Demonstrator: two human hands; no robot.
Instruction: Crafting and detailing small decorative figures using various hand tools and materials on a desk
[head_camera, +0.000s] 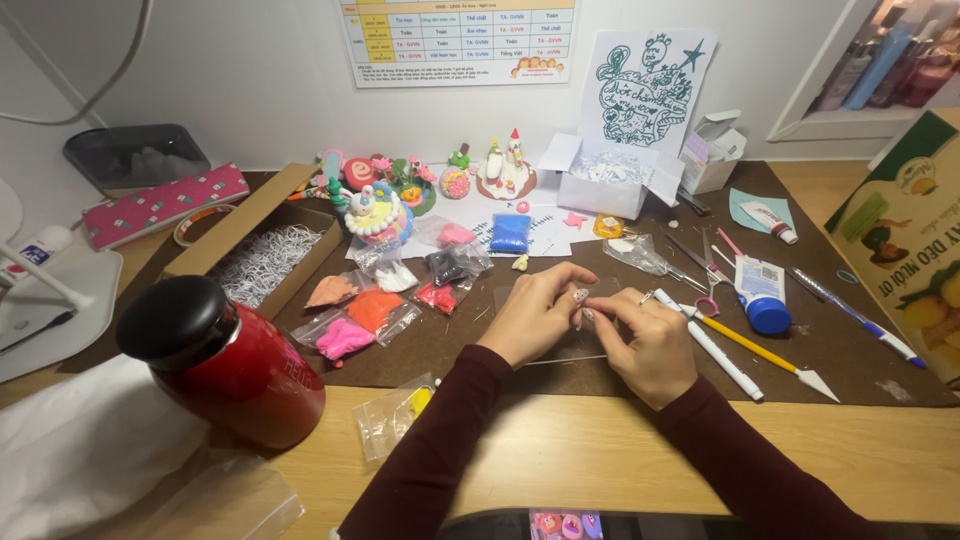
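My left hand (535, 315) and my right hand (648, 340) meet fingertip to fingertip over a clear plastic sheet (560, 350) lying on the brown mat (430, 345). Between the fingertips they pinch a tiny pale piece of clay (581, 297), mostly hidden by the fingers. Both sleeves are dark red. Small bags of coloured clay lie just left of my left hand: pink (343, 338), orange (375, 308), red (436, 296), black (446, 264). A blue clay block (510, 233) lies beyond my hands.
A red bottle with a black cap (215, 360) stands at the front left. An open cardboard box of shredded paper (262, 262) sits left. Finished clay figures (505, 168) stand at the back. Modelling tools, scissors (705, 270) and a glue tube (760, 292) lie right of my hands.
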